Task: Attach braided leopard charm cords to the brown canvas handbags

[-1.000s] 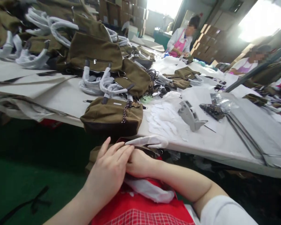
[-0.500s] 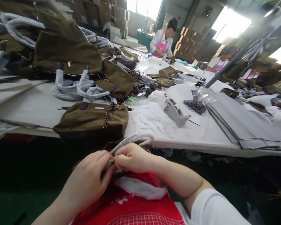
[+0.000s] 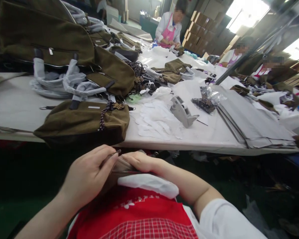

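Observation:
A bag (image 3: 119, 166) with an open zipper edge lies against my red apron, mostly hidden by my hands. My left hand (image 3: 93, 171) is closed, thumb and forefinger pinching a thin dark piece with a metallic tip (image 3: 118, 151) at the bag's opening; I cannot tell whether it is a zipper part. My right hand (image 3: 138, 161) is closed over the bag's edge, its fingertips partly hidden inside. A white-wrapped handle (image 3: 148, 184) rests across the apron below the zipper.
On the table (image 3: 209, 137) ahead sits an olive bag (image 3: 82, 119) with a braided charm, before more bags (image 3: 47, 39). To its right are white paper pieces (image 3: 154, 121), a grey tape dispenser (image 3: 181, 111) and a plastic bag of dark parts (image 3: 205, 103). A co-worker (image 3: 168, 28) stands beyond.
My left hand has drawn slightly apart from my right hand. The bag's zipper edge now shows between them, and the upper white-wrapped handle has dropped from sight. The view has shifted a little.

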The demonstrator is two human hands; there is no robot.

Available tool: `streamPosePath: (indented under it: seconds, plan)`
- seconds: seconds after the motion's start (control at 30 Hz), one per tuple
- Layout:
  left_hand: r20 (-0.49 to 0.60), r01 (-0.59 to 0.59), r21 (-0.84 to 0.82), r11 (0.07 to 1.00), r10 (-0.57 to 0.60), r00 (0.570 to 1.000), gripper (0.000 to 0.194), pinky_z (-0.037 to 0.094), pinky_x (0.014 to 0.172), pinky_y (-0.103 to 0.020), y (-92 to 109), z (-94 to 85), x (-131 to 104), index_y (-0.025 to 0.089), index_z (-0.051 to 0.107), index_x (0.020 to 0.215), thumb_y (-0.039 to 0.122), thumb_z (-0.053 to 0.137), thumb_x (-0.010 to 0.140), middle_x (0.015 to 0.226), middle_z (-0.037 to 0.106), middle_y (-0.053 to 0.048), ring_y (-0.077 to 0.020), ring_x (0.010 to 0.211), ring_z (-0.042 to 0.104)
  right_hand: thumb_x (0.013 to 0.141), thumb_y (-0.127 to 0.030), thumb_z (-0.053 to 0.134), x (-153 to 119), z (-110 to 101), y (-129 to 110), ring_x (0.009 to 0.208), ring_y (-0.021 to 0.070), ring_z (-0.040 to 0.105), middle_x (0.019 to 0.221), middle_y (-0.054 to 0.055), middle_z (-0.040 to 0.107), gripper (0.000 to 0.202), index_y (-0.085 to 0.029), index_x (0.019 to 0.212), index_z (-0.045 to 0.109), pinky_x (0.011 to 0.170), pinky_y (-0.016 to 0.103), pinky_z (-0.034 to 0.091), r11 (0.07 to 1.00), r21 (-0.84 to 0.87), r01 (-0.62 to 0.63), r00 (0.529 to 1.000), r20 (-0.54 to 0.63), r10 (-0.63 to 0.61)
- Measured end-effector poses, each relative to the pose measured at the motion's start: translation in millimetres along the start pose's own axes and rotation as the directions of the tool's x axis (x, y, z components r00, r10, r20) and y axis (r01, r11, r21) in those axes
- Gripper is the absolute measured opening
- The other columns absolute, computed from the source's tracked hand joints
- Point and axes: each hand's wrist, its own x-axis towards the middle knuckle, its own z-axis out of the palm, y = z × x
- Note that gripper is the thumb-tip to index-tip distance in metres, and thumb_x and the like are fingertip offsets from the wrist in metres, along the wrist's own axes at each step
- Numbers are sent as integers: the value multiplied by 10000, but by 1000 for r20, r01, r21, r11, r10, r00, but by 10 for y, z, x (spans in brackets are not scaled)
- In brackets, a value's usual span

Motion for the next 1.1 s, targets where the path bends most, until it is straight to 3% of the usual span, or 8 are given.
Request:
streamPosePath:
  seconds: [0.13, 0.27, 0.4, 0.47, 0.53, 0.67, 0.87, 1.1]
  plan:
    - [91, 11, -70, 997, -5, 996, 353, 492, 738, -298, -80, 507, 269, 217, 672, 823, 415, 412, 957, 869, 708, -39, -201, 806, 653, 962, -137, 388, -47, 357, 387, 800, 166, 684, 872, 4, 742, 324, -186, 822, 676, 755, 242, 536, 996, -16, -86, 986, -142, 82]
    - [79, -21, -181, 983, 35, 996, 351, 481, 764, -286, -77, 583, 368, 211, 684, 850, 409, 421, 970, 874, 703, -38, -188, 822, 647, 962, -243, 469, -276, 134, 367, 999, 192, 662, 1064, 50, 730, 223, -194, 1005, 682, 917, 302, 498, 990, -13, -138, 930, -346, 125]
    - [78, 0, -200, 980, 16, 997, 321, 478, 739, -282, -136, 513, 426, 209, 694, 816, 429, 494, 940, 834, 701, -31, -184, 785, 641, 945, -294, 515, -703, -343, 394, 836, 177, 664, 926, 63, 726, 206, -179, 979, 683, 806, 280, 495, 915, -43, -400, 660, -707, 255]
    - [75, 20, -193, 981, -6, 997, 326, 482, 727, -279, -178, 501, 424, 209, 693, 798, 441, 509, 932, 824, 701, -29, -183, 772, 643, 931, -299, 526, -943, -542, 496, 734, 180, 638, 827, 61, 703, 201, -171, 891, 676, 730, 283, 473, 793, -82, -604, 511, -804, 306]
    - [70, 31, -181, 983, -19, 997, 334, 487, 721, -279, -210, 496, 404, 207, 693, 789, 447, 511, 932, 820, 705, -30, -184, 768, 648, 910, -292, 545, -1147, -675, 616, 748, 201, 628, 831, 76, 691, 182, -166, 872, 669, 716, 296, 448, 622, -139, -771, 439, -823, 360]
    - [46, 19, -166, 986, -12, 999, 328, 499, 731, -280, -229, 486, 364, 207, 697, 793, 440, 515, 933, 840, 720, -34, -188, 781, 663, 895, -272, 554, -1347, -781, 754, 849, 233, 619, 946, 118, 680, 166, -163, 919, 677, 721, 304, 412, 421, -198, -885, 413, -751, 515]
    - [60, 7, -169, 986, 3, 998, 325, 493, 728, -277, -211, 482, 351, 205, 694, 793, 435, 513, 935, 819, 711, -28, -184, 765, 657, 868, -229, 534, -1487, -893, 769, 816, 208, 615, 902, 85, 692, 167, -186, 839, 692, 729, 301, 407, 510, -112, -853, 438, -684, 583]
    - [85, 23, -175, 984, -8, 996, 336, 475, 705, -271, -193, 471, 330, 203, 683, 778, 442, 508, 936, 787, 685, -20, -176, 750, 635, 750, -358, 583, -1874, -1050, 841, 625, 185, 574, 650, 34, 641, 202, -172, 735, 660, 633, 312, 433, 607, 209, -767, 365, -636, 680]
